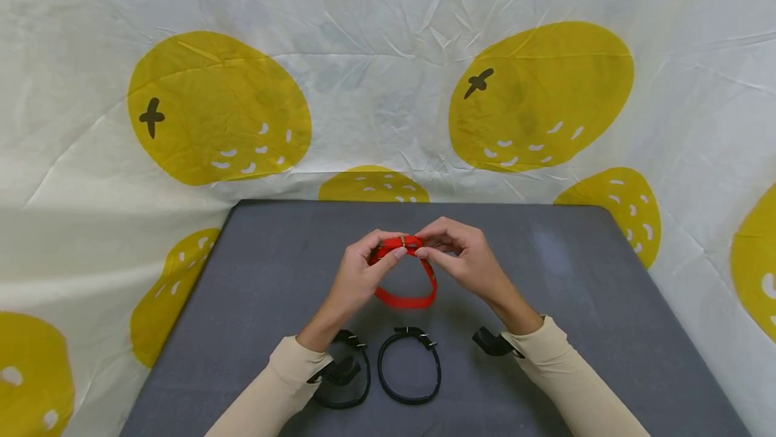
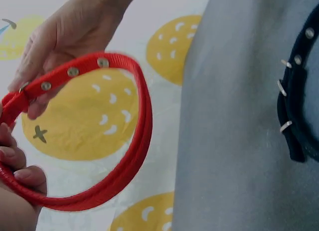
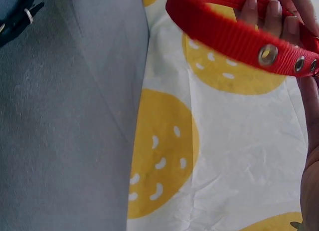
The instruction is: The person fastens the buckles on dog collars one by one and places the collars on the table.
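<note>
Between both hands a red collar (image 1: 407, 302) is held up over the table, buckled into a loop that hangs downward. The left hand (image 1: 356, 272) grips the band on the left of the buckle, its thumb laid along the front. Opposite it, the right hand (image 1: 463, 258) pinches the strap just right of the buckle between thumb and fingers. In the left wrist view, metal eyelets (image 2: 73, 72) line the red strap, with the buckle (image 2: 24, 87) beside the right fingertips. The right wrist view shows the ribbed band (image 3: 224, 39) close up, left fingers (image 3: 273, 16) behind it.
Two black buckled collars lie on the grey table (image 1: 291, 255) nearer the body. One black collar (image 1: 409, 400) is fully visible; the other black collar (image 1: 367, 370) is partly covered by the left wrist camera (image 1: 342, 371). A fruit-patterned cloth (image 1: 382, 114) hangs behind.
</note>
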A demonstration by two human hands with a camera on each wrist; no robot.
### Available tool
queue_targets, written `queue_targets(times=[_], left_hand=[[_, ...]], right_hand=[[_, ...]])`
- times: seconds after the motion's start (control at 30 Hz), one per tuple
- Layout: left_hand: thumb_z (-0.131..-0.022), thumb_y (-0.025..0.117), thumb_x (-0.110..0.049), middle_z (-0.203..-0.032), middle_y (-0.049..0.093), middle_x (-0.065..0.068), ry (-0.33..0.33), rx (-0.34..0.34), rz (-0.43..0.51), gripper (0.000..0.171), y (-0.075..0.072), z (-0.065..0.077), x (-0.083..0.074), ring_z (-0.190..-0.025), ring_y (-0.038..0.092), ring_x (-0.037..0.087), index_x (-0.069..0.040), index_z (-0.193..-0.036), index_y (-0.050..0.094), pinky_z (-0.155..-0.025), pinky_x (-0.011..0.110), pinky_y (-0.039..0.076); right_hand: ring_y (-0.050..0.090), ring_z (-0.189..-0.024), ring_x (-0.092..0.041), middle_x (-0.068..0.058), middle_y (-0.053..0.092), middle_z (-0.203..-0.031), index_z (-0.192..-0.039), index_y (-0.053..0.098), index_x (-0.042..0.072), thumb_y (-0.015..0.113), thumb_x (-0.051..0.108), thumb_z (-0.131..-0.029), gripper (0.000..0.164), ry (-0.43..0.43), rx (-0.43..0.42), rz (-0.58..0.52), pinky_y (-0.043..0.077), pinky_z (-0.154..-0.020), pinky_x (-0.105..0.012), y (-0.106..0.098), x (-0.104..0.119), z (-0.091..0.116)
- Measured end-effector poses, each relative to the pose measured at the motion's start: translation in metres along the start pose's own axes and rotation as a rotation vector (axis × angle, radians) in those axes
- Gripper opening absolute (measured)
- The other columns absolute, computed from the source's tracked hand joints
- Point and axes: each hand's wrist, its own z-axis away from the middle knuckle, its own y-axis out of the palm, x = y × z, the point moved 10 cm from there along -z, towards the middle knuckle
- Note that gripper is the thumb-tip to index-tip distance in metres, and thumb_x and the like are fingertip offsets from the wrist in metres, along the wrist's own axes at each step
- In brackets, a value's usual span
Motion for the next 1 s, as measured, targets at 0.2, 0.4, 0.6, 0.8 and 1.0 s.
queue_targets(times=[0.2,0.4,0.6,0.8,1.0], left_hand=[[-0.096,0.070,-0.008,-0.107,0.068,0.006,0.042,-0.008,0.007,0.026,0.001,-0.001,-0.006,-0.088,0.066,0.018,-0.009,-0.122,0.071,-0.077,0.024,0.055],[-0.098,0.069,-0.013,-0.103,0.066,0.004,0.066,-0.004,-0.010,0.027,0.002,0.000,-0.008,-0.083,0.064,0.019,-0.011,-0.124,0.072,-0.073,0.023,0.051],[-0.101,0.066,-0.017,-0.098,0.062,0.003,0.069,0.016,-0.040,0.026,0.005,0.000,-0.009,-0.071,0.050,0.019,-0.014,-0.126,0.071,-0.064,0.024,0.041],[-0.103,0.062,-0.016,-0.111,0.067,0.006,0.047,-0.016,-0.010,0.028,0.004,0.000,-0.006,-0.080,0.060,0.021,-0.012,-0.130,0.064,-0.071,0.023,0.049],[-0.100,0.066,-0.015,-0.108,0.068,0.010,0.017,-0.080,0.061,0.023,0.000,-0.001,-0.003,-0.089,0.065,0.027,-0.008,-0.121,0.060,-0.078,0.027,0.055]], right_hand=[[0.070,-0.086,-0.021,-0.013,0.069,-0.104,-0.111,0.074,0.002,0.074,-0.021,-0.078,0.041,-0.089,0.017,-0.051,0.061,-0.073,-0.035,0.000,-0.009,0.002],[0.067,-0.087,-0.018,-0.012,0.066,-0.105,-0.112,0.075,0.001,0.077,-0.009,-0.083,0.031,-0.164,0.046,-0.032,0.060,-0.072,-0.030,0.005,-0.006,0.004],[0.066,-0.086,-0.019,-0.014,0.066,-0.102,-0.108,0.073,-0.003,0.078,-0.018,-0.076,0.036,-0.160,0.020,0.036,0.058,-0.072,-0.025,0.009,0.008,0.001],[0.070,-0.086,-0.023,-0.013,0.067,-0.101,-0.111,0.069,-0.004,0.082,-0.011,-0.076,0.038,-0.069,-0.013,0.129,0.061,-0.076,-0.033,0.012,0.025,-0.008],[0.069,-0.084,-0.023,-0.012,0.066,-0.098,-0.116,0.070,-0.006,0.083,-0.009,-0.076,0.042,-0.069,-0.024,0.168,0.061,-0.076,-0.033,0.013,0.029,-0.012]])
